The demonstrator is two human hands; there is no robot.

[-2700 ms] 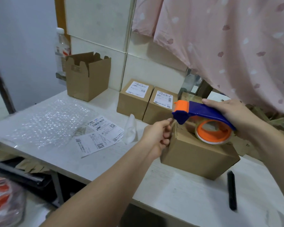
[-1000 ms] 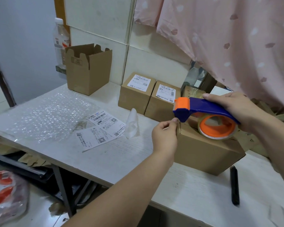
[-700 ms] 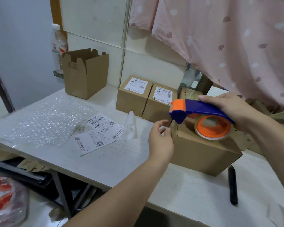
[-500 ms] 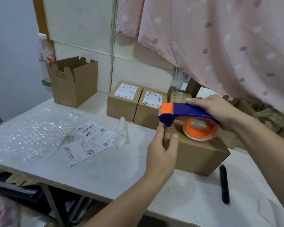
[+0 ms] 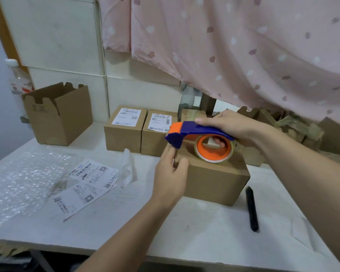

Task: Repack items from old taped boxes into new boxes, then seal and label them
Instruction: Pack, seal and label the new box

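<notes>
Head view, one moment.

- Brown box – closed, sits on the table right of centre, long side facing the camera.
- Tape dispenser – blue handle, orange tip, orange roll of tape. It is held over the top of the brown box, and the roll's lower edge meets the lid. The blue nose points left and hangs at the box's upper left corner.
- Right hand grips the dispenser handle: thumb laid along the top, fingers curled underneath, one fingertip visible through the roll's core.
- Left hand is at the box's left end, directly below the nose. The thumb presses the near face and the fingers curl round the end face, so the corner is pinched between them. Whether a tape end is caught there I cannot tell.

Rest of the table:
- Black pen lies just right of the brown box, apart from it.
- Two labelled boxes stand side by side, touching, against the wall behind.
- Open box, flaps up, far left; a bottle behind it.
- Shipping labels, loose and overlapping, lie left of the left hand beside a sheet of bubble wrap.
- Pink curtain hangs above.
</notes>
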